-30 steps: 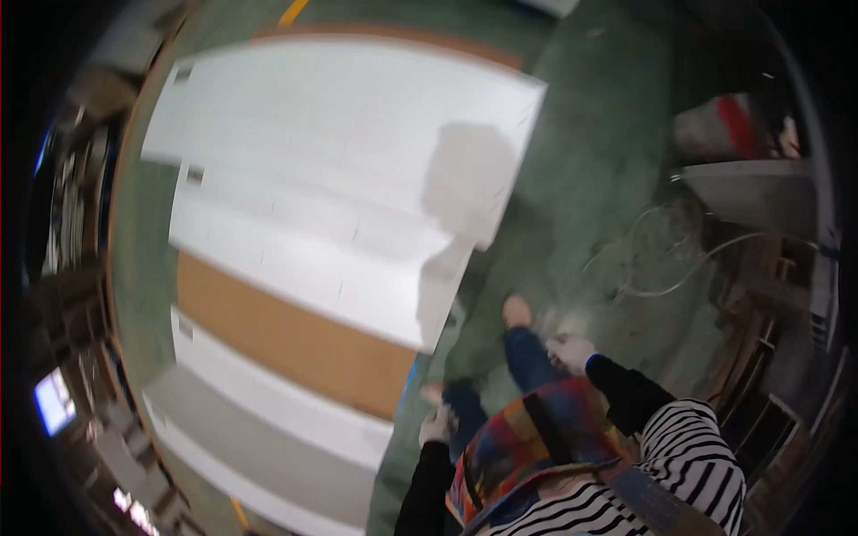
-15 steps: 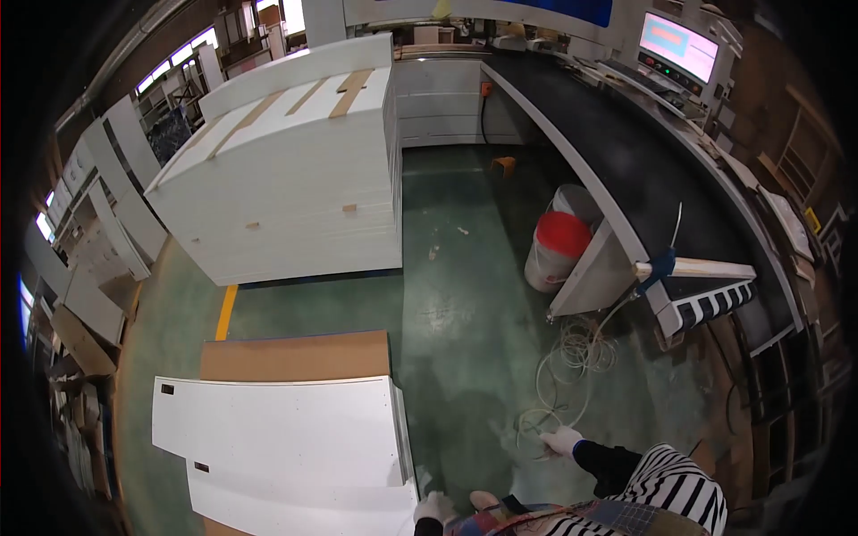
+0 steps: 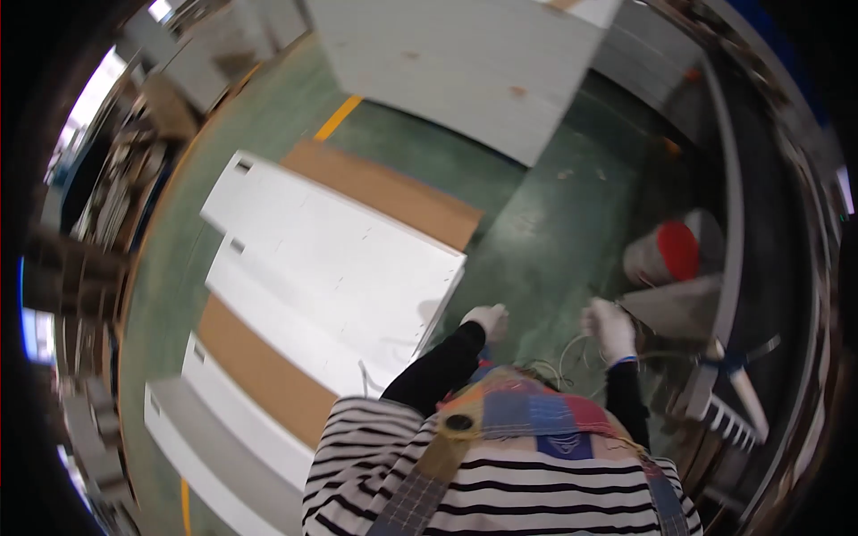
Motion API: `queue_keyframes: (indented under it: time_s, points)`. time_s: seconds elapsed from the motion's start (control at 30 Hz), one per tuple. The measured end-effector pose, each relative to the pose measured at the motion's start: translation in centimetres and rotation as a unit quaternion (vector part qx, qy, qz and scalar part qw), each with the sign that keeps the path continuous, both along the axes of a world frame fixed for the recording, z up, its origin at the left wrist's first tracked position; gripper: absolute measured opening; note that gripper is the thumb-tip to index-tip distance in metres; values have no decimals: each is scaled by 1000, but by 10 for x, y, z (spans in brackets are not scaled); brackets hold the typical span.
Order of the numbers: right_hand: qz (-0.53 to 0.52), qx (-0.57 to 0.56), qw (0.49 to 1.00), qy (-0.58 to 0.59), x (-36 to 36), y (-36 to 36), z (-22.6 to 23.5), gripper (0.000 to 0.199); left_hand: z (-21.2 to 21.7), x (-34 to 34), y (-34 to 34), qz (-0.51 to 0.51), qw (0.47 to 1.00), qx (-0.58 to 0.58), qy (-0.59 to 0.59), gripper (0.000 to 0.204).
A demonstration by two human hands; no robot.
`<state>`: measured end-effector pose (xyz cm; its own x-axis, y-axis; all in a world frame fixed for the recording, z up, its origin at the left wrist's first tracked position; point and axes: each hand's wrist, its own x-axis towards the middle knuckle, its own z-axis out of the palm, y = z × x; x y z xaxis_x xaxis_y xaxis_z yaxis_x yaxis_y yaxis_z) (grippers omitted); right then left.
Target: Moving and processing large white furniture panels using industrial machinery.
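The left hand point(image 3: 487, 323), curled narrow, is near the overlapping white panels point(image 3: 349, 234) at its 10 o'clock, with a brown sheet point(image 3: 389, 189) showing past them toward 1 o'clock. The right hand point(image 3: 612, 329), also drawn in narrow, has a pale cord point(image 3: 562, 359) at its 8 o'clock and a red-topped bucket point(image 3: 677, 252) at 1; whether either holds anything, I cannot tell.

A red-topped bucket point(image 3: 677, 251) is standing on the green floor point(image 3: 536, 210). Left of and beyond it, a tall pale board stack point(image 3: 447, 62) is rising; farther left, a yellow floor stripe point(image 3: 339, 117) is showing; right of the bucket, a black-topped bench point(image 3: 773, 223) is stretching.
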<state>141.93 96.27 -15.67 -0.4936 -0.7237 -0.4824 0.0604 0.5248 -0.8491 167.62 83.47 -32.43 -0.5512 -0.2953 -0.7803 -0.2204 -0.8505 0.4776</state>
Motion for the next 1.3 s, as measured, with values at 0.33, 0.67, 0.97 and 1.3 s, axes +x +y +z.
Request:
queue_keyframes:
  time_s: [0.33,0.67,0.97,1.3]
  points:
    - [-217,-3,894,393,-232,-30,65,49,-37,-61,-110,-450,687,-534,-200,26]
    - [-447,-68,699,554,-358,-100,70,38,-9,-178,-189,-15,979,-108,-171,28]
    - [-475,-54,693,540,-496,-156,87,35,12,-340,-268,-105,969,-162,-151,30]
    - [-464,41,687,558,-581,-197,68,32,-35,-422,-361,-543,604,-495,-309,38]
